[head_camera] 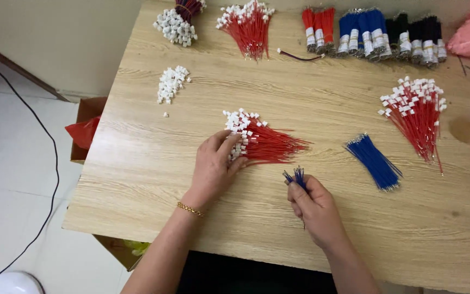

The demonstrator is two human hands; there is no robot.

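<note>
A person's left hand point(213, 166) rests on a fan of red wires point(265, 142) lying near the middle of the wooden bench point(153, 174), fingertips spread over the white plastic plugs at the wires' near ends — a light, open touch that seems to pick one out rather than lift the lot. A gold bracelet point(190, 209) circles that wrist. The right hand point(314, 209), just below and to the right of the red fan, is pinched shut on a few short blue wires point(296, 177), which stick up out of the fist, bare tips uppermost, likely so they can be fed one at a time.

The red wires are thin and bright, gathered at the plug end and splaying to the right. Right of the fan lies a loose bundle of blue wires point(373, 161), and beyond it a second red bunch with plugs point(417, 111). Up and to the left of the fan sits a small heap of loose white plugs point(171, 83). Along the bench's far edge — well behind the fan — banded bundles in red, blue and black point(373, 32) are lined up side by side.
</note>
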